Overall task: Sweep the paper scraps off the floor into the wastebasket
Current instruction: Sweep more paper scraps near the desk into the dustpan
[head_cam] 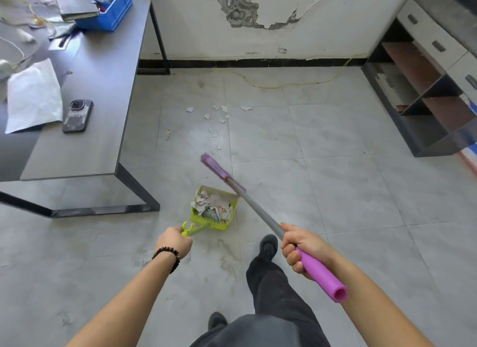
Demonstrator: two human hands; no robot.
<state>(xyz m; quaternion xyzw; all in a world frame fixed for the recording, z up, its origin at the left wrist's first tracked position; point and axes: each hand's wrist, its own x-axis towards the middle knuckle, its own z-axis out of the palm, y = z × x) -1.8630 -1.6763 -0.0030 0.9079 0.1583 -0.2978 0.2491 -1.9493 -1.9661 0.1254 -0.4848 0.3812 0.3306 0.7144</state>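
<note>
Sweeping is midway. The left hand point(174, 242) grips the dustpan point(219, 227) handle and the right hand point(302, 248) grips the broom point(258, 209). The pan holds some scraps point(211, 204). Others lie on the floor point(335, 191) beyond the broom and likely need drawing in next. No wastebasket shows.

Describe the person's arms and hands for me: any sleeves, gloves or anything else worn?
Both forearms are bare, with no sleeves in view and no gloves. The left hand has a bracelet of dark round beads at its wrist. The right hand shows no ring, watch or band.
</note>
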